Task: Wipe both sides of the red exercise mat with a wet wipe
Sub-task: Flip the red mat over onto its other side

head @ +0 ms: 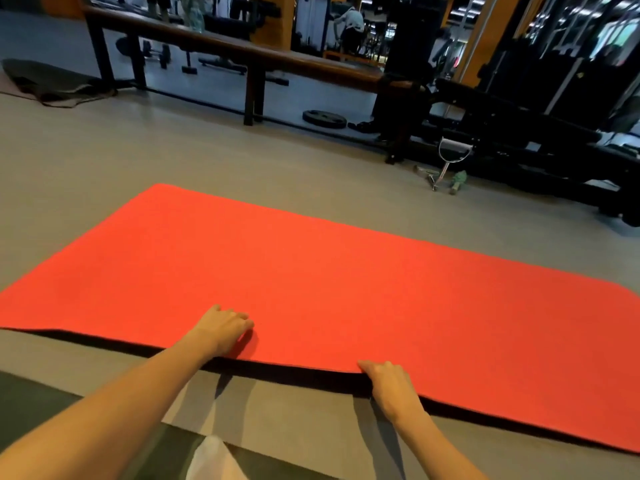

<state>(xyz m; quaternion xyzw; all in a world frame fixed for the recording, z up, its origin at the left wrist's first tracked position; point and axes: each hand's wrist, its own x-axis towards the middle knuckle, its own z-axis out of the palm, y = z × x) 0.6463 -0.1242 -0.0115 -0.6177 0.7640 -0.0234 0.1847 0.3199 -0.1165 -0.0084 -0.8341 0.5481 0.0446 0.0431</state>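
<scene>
Cut off by the left and right frame edges: red exercise mat [329, 271], spread across mid-frame on grey floor [86, 161]. Near edge raised a little off the floor, dark band beneath it, underside or shadow, hard to say which. Left hand [223, 329] on top of the mat just inside the near edge, centre-left; fingers bent, tips down on the red; anything under the palm hidden, so grip cannot be told. Right hand [388, 381] at the near edge, lower centre-right, fingers curled over the edge and gripping it; thumb hidden. White scrap [211, 459] at bottom centre, half cut off, too blurred to tell cloth from wipe. Dark floor mat [31, 403] in lower left corner, cut off.

Gym room behind: long wooden rail [221, 46] on dark legs across upper left, weight plate [324, 118] flat on the floor below it, metal cable handle [450, 157] right of centre, black weight bench [502, 133] upper right. Crumpled dark mat [45, 81] far upper left. Top-edge background dim, blurred.
</scene>
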